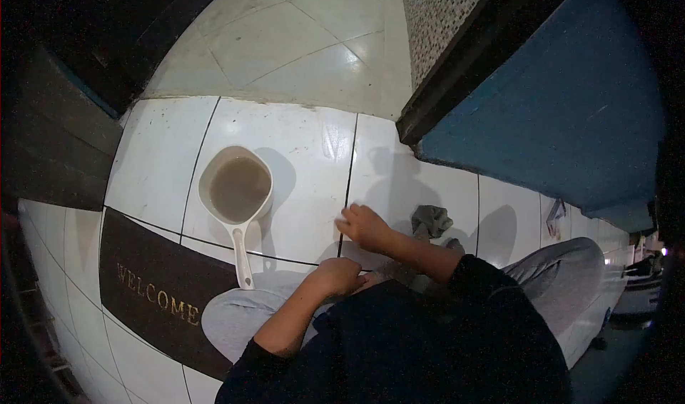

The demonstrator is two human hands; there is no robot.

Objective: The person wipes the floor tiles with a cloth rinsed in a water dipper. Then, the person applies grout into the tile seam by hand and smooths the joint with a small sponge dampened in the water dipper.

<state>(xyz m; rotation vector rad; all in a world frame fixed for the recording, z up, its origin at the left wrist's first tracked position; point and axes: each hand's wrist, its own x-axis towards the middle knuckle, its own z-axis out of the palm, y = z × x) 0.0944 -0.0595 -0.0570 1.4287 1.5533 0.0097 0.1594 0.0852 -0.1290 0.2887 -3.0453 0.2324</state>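
My right hand (365, 227) is just above the white floor tiles, with its fingers curled in. A slight blur covers the fingertips, and whatever they may hold is hidden. Close to my lap, my left hand (338, 275) is also closed, its fingers bent inward and their inner side out of sight. A crumpled grey-green cloth (432, 220) lies on the floor to the right of my right hand. Farther left stands a white plastic dipper (242, 250) containing murky greyish-brown water (241, 190); its handle points toward my left knee.
A dark doormat (157, 290) lettered WELCOME lies at left, partly beside my knee. Ahead, the white tiles meet a beige tiled floor (285, 40). A blue panel (549, 111) with a dark edge stands at right. My grey-trousered legs (564, 275) are folded.
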